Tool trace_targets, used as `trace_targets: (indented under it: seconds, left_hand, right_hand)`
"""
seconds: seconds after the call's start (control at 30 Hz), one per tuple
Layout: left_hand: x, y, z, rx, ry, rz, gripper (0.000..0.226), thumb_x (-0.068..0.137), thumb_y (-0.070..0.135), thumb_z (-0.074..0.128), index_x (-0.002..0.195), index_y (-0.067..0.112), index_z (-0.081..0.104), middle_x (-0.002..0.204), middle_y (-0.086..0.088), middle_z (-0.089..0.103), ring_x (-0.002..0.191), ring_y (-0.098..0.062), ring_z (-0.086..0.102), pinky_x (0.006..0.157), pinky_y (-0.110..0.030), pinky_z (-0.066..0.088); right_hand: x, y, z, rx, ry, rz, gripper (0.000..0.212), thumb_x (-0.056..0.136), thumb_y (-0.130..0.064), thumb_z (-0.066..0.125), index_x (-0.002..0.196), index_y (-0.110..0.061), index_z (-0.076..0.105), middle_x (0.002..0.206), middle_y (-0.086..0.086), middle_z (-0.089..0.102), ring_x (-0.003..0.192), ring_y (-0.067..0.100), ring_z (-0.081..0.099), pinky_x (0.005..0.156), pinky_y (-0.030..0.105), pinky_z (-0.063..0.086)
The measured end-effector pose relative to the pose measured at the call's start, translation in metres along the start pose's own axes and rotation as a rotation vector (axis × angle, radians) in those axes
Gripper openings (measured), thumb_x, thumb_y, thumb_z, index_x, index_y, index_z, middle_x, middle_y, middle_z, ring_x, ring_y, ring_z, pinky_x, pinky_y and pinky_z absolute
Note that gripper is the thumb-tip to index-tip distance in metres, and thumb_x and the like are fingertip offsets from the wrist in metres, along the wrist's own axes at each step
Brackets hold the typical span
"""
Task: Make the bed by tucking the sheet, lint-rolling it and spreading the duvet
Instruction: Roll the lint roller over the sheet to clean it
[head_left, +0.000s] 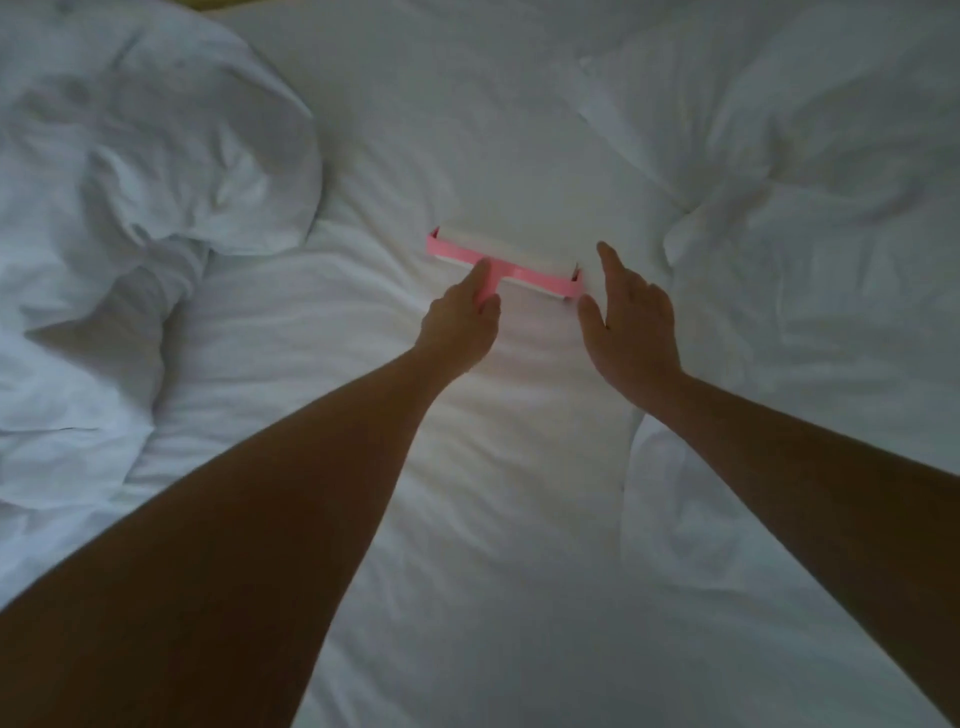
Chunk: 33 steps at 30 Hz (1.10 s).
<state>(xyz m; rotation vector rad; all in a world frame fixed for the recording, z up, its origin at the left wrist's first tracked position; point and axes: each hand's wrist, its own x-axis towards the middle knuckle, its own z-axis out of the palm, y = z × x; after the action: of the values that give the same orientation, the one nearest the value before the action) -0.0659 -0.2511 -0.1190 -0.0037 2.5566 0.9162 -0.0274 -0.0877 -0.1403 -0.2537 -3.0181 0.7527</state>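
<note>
Head view: lint-rolling step in hand. Left hand holds the pink lint roller by its stem, fingers clamped round it, forefinger laid toward the crossbar. The roller lies flat on the sheet, mid-bed. Right hand is just beside the roller's right end, fingers straight and apart, holding nothing; whether it touches the sheet cannot be told.

The duvet lies bunched in a heap at left, with more crumpled bedding at right, so spreading is judged not yet done. Tucking: no bed edge in view, cannot check. How much of the sheet is already rolled: no trace shows.

Light is dim. White on white makes sheet, duvet and any pillow hard to separate. The roller's drum is mostly washed out.
</note>
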Motion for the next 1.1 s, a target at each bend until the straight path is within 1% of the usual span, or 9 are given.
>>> trace_targets:
  seconds: [0.07,0.33,0.47,0.63,0.8,0.87,0.93,1.0,1.1]
  left_hand:
    - [0.0,-0.002,0.002,0.04,-0.002,0.003,0.05,0.099,0.024,0.035,0.148,0.026,0.026,0.115,-0.02,0.061,0.102,-0.041,0.062,0.086,-0.045,0.053]
    - [-0.021,-0.013,-0.017,0.203,-0.063,0.051,0.042,0.097,0.018,0.034,0.138,0.025,0.038,0.109,-0.017,0.06,0.093,-0.037,0.063,0.071,-0.031,0.046]
    - [-0.059,-0.036,-0.031,0.258,-0.123,0.049,0.044,0.097,0.017,0.034,0.138,0.031,0.039,0.103,-0.015,0.062,0.082,-0.033,0.062,0.066,-0.026,0.043]
    - [-0.095,-0.046,-0.055,0.255,-0.236,-0.026,0.045,0.096,0.015,0.035,0.132,0.039,0.047,0.075,-0.005,0.055,0.053,-0.023,0.052,0.038,-0.02,0.039]
    - [-0.084,-0.04,-0.069,0.115,-0.137,-0.008,0.045,0.091,0.015,0.045,0.125,0.041,0.056,0.055,0.005,0.049,0.034,-0.006,0.042,0.033,-0.017,0.035]
    - [-0.076,-0.03,-0.066,0.119,-0.098,0.088,0.044,0.092,0.016,0.046,0.129,0.038,0.054,0.059,0.005,0.052,0.042,-0.003,0.044,0.036,-0.01,0.036]
    - [-0.066,-0.015,-0.057,0.112,-0.1,0.154,0.044,0.094,0.018,0.046,0.135,0.034,0.05,0.071,-0.001,0.058,0.054,-0.011,0.052,0.047,-0.014,0.042]
    - [-0.051,0.002,-0.044,0.18,-0.146,0.221,0.043,0.096,0.022,0.047,0.138,0.03,0.046,0.099,-0.01,0.066,0.083,-0.024,0.064,0.067,-0.025,0.046]
    - [-0.028,0.023,-0.019,0.303,-0.22,0.294,0.043,0.097,0.026,0.045,0.14,0.03,0.044,0.134,-0.007,0.056,0.119,-0.027,0.054,0.091,-0.026,0.04]
  right_hand:
    - [-0.003,0.002,0.003,-0.017,-0.032,-0.001,0.055,0.098,-0.02,0.04,0.149,-0.012,0.02,0.144,0.011,0.042,0.135,0.025,0.035,0.114,0.04,0.017]
    - [-0.007,-0.004,0.009,-0.03,-0.136,0.072,0.056,0.097,-0.02,0.039,0.149,-0.012,0.019,0.146,0.012,0.039,0.136,0.024,0.034,0.115,0.039,0.015]
    - [-0.01,-0.013,0.012,-0.023,-0.139,0.081,0.055,0.097,-0.018,0.039,0.148,-0.011,0.021,0.144,0.013,0.042,0.134,0.025,0.037,0.115,0.04,0.018]
    - [-0.018,-0.02,0.015,-0.043,-0.195,0.033,0.054,0.098,-0.02,0.037,0.149,-0.011,0.019,0.148,0.011,0.038,0.136,0.023,0.035,0.116,0.039,0.016]
    - [-0.018,-0.023,0.012,-0.017,-0.101,0.012,0.052,0.098,-0.023,0.034,0.147,-0.008,0.026,0.14,0.016,0.047,0.13,0.027,0.043,0.113,0.039,0.02]
    - [-0.018,-0.015,0.008,-0.021,-0.015,0.021,0.056,0.093,-0.027,0.033,0.145,-0.005,0.03,0.136,0.019,0.05,0.127,0.031,0.046,0.11,0.04,0.024]
    - [-0.02,-0.003,0.002,-0.049,0.045,0.045,0.063,0.086,-0.029,0.034,0.144,-0.005,0.031,0.14,0.018,0.046,0.13,0.031,0.043,0.111,0.039,0.023]
    - [-0.023,0.011,-0.004,-0.095,0.067,0.085,0.064,0.084,-0.023,0.041,0.145,-0.006,0.03,0.145,0.015,0.041,0.133,0.029,0.039,0.111,0.037,0.02]
    - [-0.028,0.029,-0.008,-0.147,0.071,0.156,0.065,0.084,-0.006,0.049,0.146,-0.006,0.028,0.148,0.014,0.037,0.135,0.028,0.036,0.111,0.036,0.02]
